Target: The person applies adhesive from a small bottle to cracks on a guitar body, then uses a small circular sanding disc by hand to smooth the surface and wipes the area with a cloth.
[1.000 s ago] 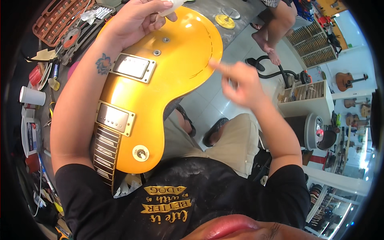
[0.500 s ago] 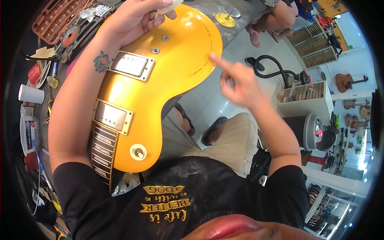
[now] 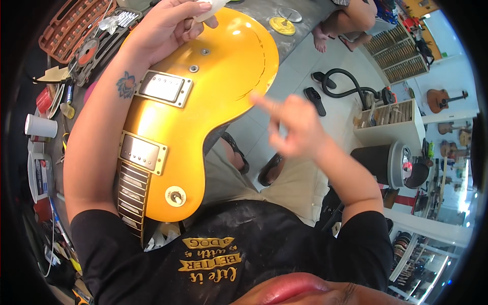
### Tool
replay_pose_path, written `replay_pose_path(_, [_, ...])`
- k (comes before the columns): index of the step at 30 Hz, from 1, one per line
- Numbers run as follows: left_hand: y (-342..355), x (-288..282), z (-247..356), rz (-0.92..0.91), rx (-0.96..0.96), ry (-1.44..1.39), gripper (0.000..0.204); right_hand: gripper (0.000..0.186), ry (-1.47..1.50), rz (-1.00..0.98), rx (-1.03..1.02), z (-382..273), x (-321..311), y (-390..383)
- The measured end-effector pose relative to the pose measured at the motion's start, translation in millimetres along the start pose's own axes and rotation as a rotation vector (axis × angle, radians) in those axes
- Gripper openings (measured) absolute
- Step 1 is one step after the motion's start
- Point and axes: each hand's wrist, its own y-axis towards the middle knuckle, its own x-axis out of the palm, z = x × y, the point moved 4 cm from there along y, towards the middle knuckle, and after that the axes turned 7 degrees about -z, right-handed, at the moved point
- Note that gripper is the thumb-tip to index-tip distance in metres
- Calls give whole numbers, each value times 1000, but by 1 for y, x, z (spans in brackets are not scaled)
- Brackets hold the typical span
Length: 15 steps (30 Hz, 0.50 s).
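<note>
the gold-topped electric guitar (image 3: 223,76) lies at eleven o'clock. the left hand (image 3: 180,25), at its far end, pinches a small white piece (image 3: 211,10). the right hand (image 3: 300,127), at two o'clock, extends its index finger, the rest loosely curled, gripping nothing visible; blur hides any contact. the step looks like indicating the dark dashed line (image 3: 264,60); the next move calls for a steady body.

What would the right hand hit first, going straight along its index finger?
Likely the yellow guitar body, near its edge; the right hand may already touch it, since blur hides depth.
</note>
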Motion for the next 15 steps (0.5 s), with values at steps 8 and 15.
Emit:
replay_pose_path(8, [3,-10,-3,3,70,17,11,73,113,136,390,26,-22,21])
replay_pose_path(15, [4,-4,-4,-80,41,-5,12,72,54,-106,-13,-65,3,-1])
